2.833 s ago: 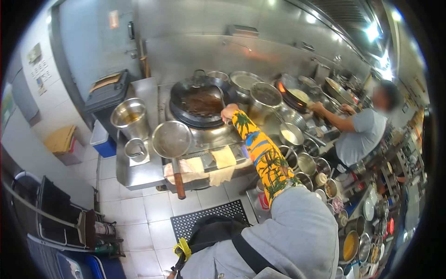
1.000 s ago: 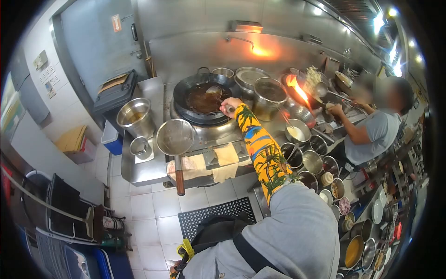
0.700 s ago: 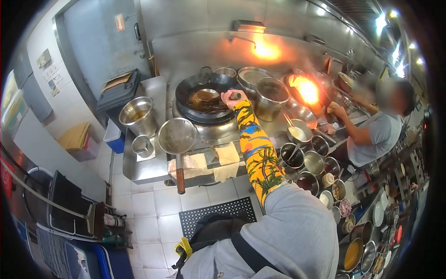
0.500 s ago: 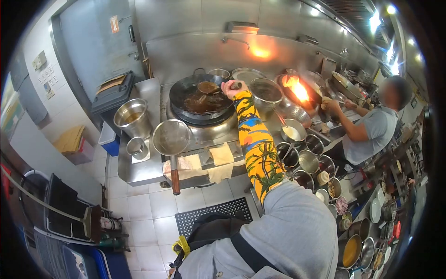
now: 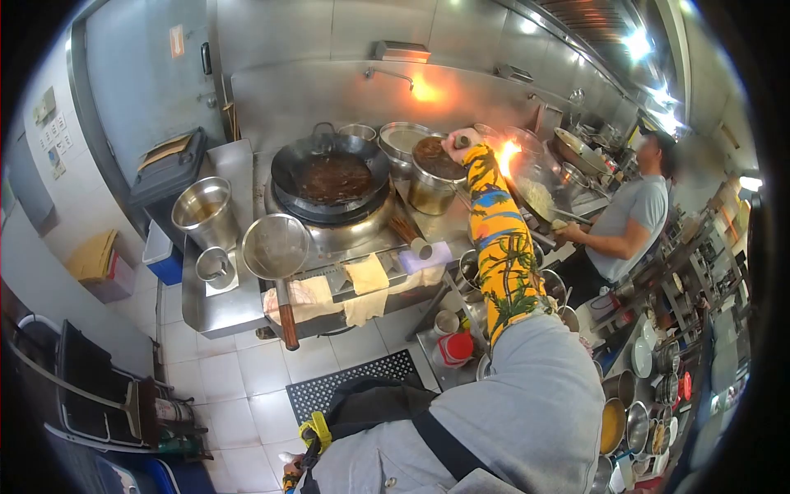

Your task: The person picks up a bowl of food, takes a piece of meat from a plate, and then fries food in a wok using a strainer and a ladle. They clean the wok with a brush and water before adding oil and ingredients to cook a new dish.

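My right hand (image 5: 463, 145) is closed around the handle of a ladle (image 5: 462, 141), above the rim of a metal pot (image 5: 432, 196) at the right of the wok. Brown contents show at the pot's mouth; I cannot make out the ladle's bowl there. To the left, the black wok (image 5: 284, 170) sits on its burner with dark brown liquid (image 5: 333, 177) inside. My left hand (image 5: 292, 467) is low beside my waist, mostly hidden, so its fingers do not show clearly.
A long-handled strainer (image 5: 276, 247) and a steel pot (image 5: 203, 214) are on the counter's left. Cloths (image 5: 365, 288) hang over its front edge. A co-worker (image 5: 629, 206) stands at the right, by a flaming wok (image 5: 539, 198). A perforated mat (image 5: 354, 387) lies on the floor.
My right hand has carried the ladle from over the wok rightward to the metal pot. The view has shifted right. The co-worker's flame looks smaller, and pale food shows in that wok.
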